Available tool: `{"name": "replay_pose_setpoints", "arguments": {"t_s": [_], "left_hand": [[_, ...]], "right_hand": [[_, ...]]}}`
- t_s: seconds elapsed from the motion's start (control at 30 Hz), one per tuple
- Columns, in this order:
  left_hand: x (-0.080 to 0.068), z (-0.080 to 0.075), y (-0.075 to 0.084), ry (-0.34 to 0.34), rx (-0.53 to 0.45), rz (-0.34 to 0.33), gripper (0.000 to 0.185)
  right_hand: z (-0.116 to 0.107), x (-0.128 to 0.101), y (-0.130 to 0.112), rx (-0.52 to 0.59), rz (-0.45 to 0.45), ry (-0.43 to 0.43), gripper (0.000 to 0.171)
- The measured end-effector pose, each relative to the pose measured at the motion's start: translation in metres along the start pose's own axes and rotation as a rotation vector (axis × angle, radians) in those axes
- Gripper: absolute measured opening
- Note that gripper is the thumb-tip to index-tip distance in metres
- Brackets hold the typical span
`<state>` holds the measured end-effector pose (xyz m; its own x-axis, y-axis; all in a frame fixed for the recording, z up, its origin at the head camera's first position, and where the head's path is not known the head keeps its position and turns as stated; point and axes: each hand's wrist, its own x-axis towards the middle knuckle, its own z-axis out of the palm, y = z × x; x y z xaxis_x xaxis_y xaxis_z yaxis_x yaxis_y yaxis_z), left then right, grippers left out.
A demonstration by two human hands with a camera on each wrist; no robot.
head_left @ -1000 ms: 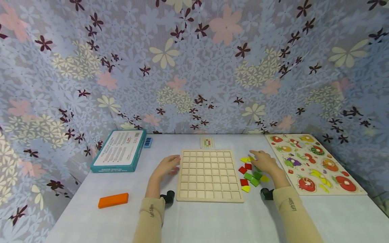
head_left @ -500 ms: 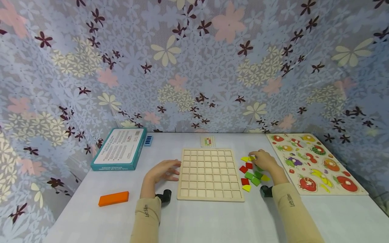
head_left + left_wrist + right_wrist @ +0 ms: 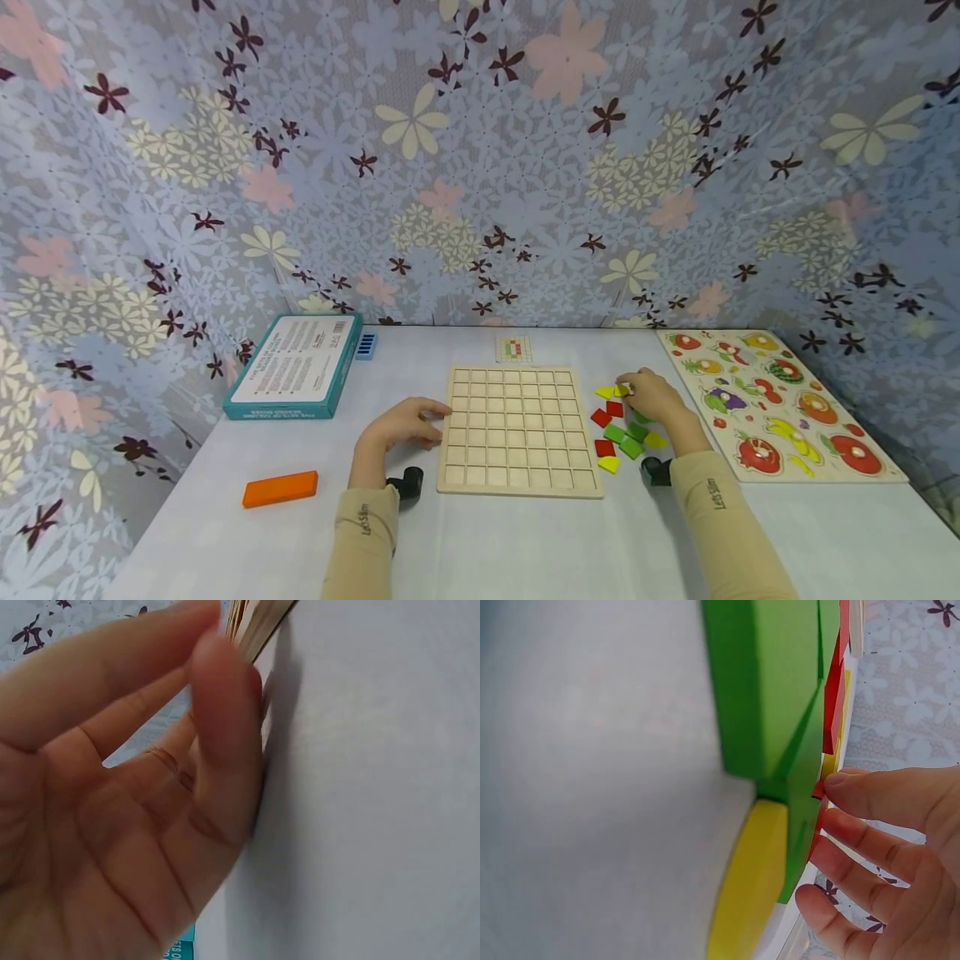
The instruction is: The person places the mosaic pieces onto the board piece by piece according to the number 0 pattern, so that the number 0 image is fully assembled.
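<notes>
A square wooden grid board (image 3: 517, 430) lies on the table between the hands. My left hand (image 3: 401, 423) is at its left edge, fingers loosely bent and index fingertip overlapping the rim; the left wrist view shows thumb and index finger (image 3: 112, 671) beside the board's edge (image 3: 259, 626). To the right of the board, my right hand (image 3: 655, 396) pinches a small yellow tile (image 3: 621, 390) at the far end of a loose pile. Red tiles (image 3: 604, 448), green tiles (image 3: 631, 448) and other yellow tiles (image 3: 608, 465) lie around it. In the right wrist view a green tile (image 3: 780, 682) partly hides the fingertips' contact.
A small pattern card (image 3: 513, 349) lies behind the board. At left are a teal box (image 3: 300, 367), a small blue item (image 3: 365, 347) and an orange block (image 3: 280, 489). A fruit puzzle board (image 3: 772, 400) lies at right. A floral curtain (image 3: 480, 167) hangs behind the table.
My right fingers have drawn in around the yellow tile. My left hand has shifted slightly toward the near side along the board's left edge, its index finger now over the rim.
</notes>
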<state>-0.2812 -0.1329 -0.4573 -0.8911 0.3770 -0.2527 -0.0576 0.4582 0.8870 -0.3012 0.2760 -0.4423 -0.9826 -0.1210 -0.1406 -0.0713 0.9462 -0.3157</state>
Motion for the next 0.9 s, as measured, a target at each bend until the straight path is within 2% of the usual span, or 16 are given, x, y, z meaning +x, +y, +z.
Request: {"name": "replay_pose_setpoints", "arguments": {"t_s": [0.13,0.37,0.9], "left_hand": [[0.0017,0.0008,0.0022,0.047,0.094,0.013,0.052],[0.0033,0.0057,0.0064,0.069,0.176,0.0,0.055],[0.0017,0.0069,0.0083,0.075,0.182,-0.017,0.056]], "right_hand": [[-0.0003,-0.0003,-0.0005,-0.006,-0.01,0.009,0.033],[0.0011,0.0017,0.0011,0.0,0.01,0.005,0.031],[-0.0018,0.0031,0.0044,0.027,0.013,-0.027,0.035]]}}
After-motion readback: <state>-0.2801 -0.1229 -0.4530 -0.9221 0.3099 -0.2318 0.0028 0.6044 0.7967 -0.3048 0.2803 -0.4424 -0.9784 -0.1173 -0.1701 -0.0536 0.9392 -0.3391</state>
